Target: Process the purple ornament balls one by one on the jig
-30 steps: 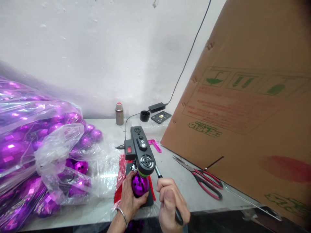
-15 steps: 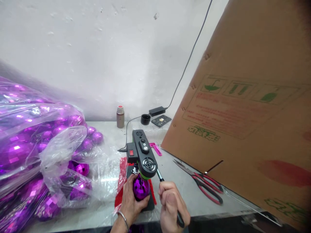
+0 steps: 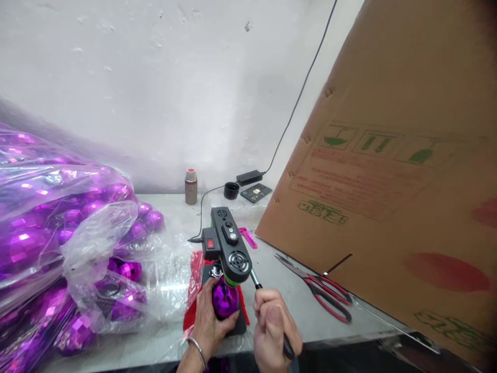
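Fingers of my left hand (image 3: 207,316) wrap round a shiny purple ball ornament (image 3: 225,300), holding it beneath the front end of a black benchtop press-like machine (image 3: 231,243) with round vents and a red switch. A metal bracelet circles that wrist. My right hand (image 3: 275,326) is closed in a fist on the machine's lever (image 3: 256,281), whose black end pokes out below the fist. Under the machine lies a red cloth or sheet (image 3: 191,314). The ball's top is partly hidden by the machine head.
Clear plastic bags of purple faceted balls (image 3: 31,243) fill the left side. Red-and-black scissors (image 3: 324,290) lie at right before a large cardboard box (image 3: 380,171). At the back stand a bottle (image 3: 191,187), a black cap (image 3: 231,191), a power adapter (image 3: 249,177) and a dark phone-like slab (image 3: 256,193).
The camera view has shifted very slightly. Both hands keep their holds, and the ball and lever stay in practically the same place.
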{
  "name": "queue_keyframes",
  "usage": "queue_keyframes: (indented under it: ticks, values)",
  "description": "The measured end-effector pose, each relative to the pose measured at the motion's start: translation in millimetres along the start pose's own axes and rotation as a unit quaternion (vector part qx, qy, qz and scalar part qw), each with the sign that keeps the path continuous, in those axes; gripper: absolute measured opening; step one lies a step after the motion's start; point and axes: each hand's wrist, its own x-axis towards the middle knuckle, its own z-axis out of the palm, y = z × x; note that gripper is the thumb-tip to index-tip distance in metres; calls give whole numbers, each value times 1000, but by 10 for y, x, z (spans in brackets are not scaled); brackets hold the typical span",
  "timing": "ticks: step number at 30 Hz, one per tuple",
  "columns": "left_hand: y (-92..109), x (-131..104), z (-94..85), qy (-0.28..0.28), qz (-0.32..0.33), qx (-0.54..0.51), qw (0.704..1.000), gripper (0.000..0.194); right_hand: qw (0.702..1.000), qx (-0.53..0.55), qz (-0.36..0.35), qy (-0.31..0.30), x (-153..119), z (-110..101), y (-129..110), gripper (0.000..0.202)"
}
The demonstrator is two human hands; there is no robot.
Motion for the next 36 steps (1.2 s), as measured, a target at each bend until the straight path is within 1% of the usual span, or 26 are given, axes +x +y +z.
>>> queue_keyframes:
  ticks: [8,16,21,24,29,33,36]
  values:
    - [-8,-14,-14,-11,2,2,1000,72,1000,10,6,14,-8,30,-2,43]
    - [-33,-5,18,-8,-20,-5,1000,74,999,14,-3,42,40,112,-78,47]
    - [-32,-14,15,-11,-10,-5,1000,74,999,15,-3,50,98,141,-133,50]
    - [-40,-16,17,-9,-4,-1,1000,74,999,14,-6,51,82,145,-133,50]
    - [-47,-24,33,-4,9,15,1000,74,999,14,-15,46,-105,136,-31,49]
    - [-47,-29,30,0,20,23,1000,74,998,12,-26,48,-271,113,124,44]
    - [-53,-32,13,3,24,25,999,74,998,6,-48,33,-343,75,244,46]
